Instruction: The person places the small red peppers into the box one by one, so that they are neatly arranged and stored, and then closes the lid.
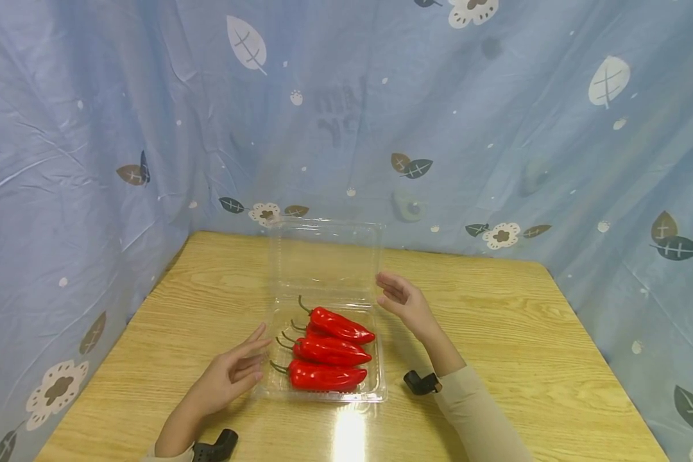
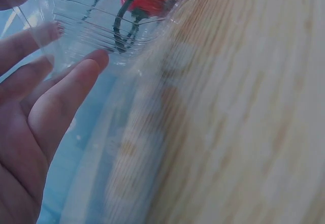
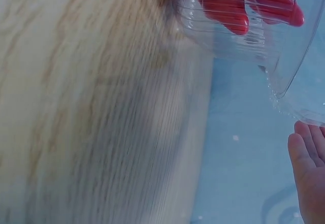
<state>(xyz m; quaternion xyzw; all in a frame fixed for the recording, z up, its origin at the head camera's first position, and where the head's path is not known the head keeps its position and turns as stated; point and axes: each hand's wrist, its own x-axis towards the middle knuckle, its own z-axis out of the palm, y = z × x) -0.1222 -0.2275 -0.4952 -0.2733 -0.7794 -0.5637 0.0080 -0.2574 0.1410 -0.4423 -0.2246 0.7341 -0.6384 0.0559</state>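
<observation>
Several shiny red peppers [image 1: 329, 377] with green stems lie side by side in a clear plastic clamshell box [image 1: 379, 393]. Its hinged lid [image 1: 326, 263] stands raised at the back. My left hand [image 1: 222, 382] is at the box's left side, fingers loosely extended; in the left wrist view the fingertips of that hand [image 2: 45, 102] are at the ribbed clear wall, and contact is hard to tell. Near the lid's right edge, by the hinge, is my right hand [image 1: 407, 309], fingers relaxed and holding nothing. The right wrist view shows this hand [image 3: 311, 168] just below the lid's edge.
The box rests on a wood-grain table [image 1: 496, 359]. A blue curtain [image 1: 346, 128] printed with leaves and flowers hangs behind the table and along both sides. Black wrist devices sit on the left wrist [image 1: 216, 447] and right wrist [image 1: 421, 383].
</observation>
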